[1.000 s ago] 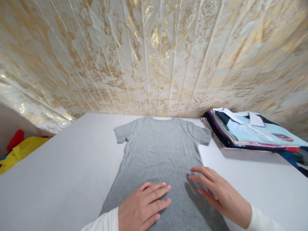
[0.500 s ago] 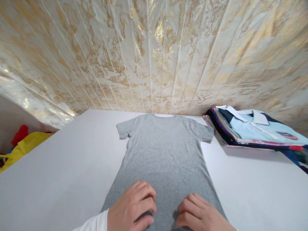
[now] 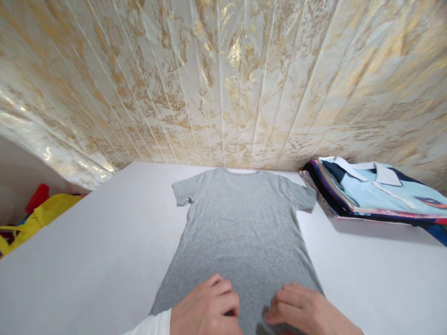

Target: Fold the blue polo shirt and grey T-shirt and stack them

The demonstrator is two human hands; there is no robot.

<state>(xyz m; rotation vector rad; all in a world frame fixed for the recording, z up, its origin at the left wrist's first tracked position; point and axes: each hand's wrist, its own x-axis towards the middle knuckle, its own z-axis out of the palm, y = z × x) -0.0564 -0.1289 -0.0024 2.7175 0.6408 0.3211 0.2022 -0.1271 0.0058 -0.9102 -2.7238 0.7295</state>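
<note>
A grey short-sleeved T-shirt [image 3: 244,223] lies spread out on the white table, its neckline at the far side and both sleeves out to the sides. Over its lower left part is my left hand [image 3: 213,307], fingers curled and closed on the cloth. My right hand [image 3: 300,307] is bent over the lower right part, fingertips pinched at the fabric, with a dark shadow or fold beneath them. The shirt's bottom hem is out of view, and the thumbs are mostly hidden.
A stack of folded clothes [image 3: 377,190], topped by a light blue polo shirt with a white collar, sits at the table's back right. The white table [image 3: 115,232] reaches a gold-patterned curtain [image 3: 223,83]. Yellow cloth [image 3: 52,209] and a red item [image 3: 37,197] lie beyond the left edge.
Both hands have shifted a little to the right and slightly nearer to me over the shirt. The whole view has moved slightly; the shirt stays spread out.
</note>
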